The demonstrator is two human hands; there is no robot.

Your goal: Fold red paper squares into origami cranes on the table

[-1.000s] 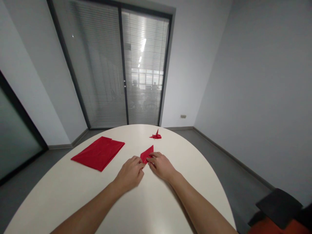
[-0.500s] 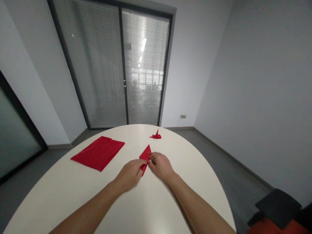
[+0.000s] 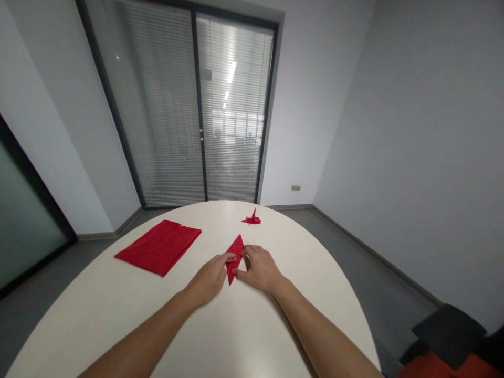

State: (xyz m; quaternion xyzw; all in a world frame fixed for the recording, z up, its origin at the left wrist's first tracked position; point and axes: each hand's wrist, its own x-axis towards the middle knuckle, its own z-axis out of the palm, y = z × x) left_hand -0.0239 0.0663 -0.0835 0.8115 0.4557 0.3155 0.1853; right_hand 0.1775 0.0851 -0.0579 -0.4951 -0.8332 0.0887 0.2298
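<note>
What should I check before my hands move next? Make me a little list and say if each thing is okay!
1. Left hand's grip touching the small folded red paper: ok, at its left side.
2. Right hand's grip touching it too: ok, at its right side.
3. Big folded red paper clear of both hands: ok, lying apart to the left.
4. Little red paper bird untouched: ok, farther back on the table.
5. Small paper's folds lined up: cannot tell, partly covered.
</note>
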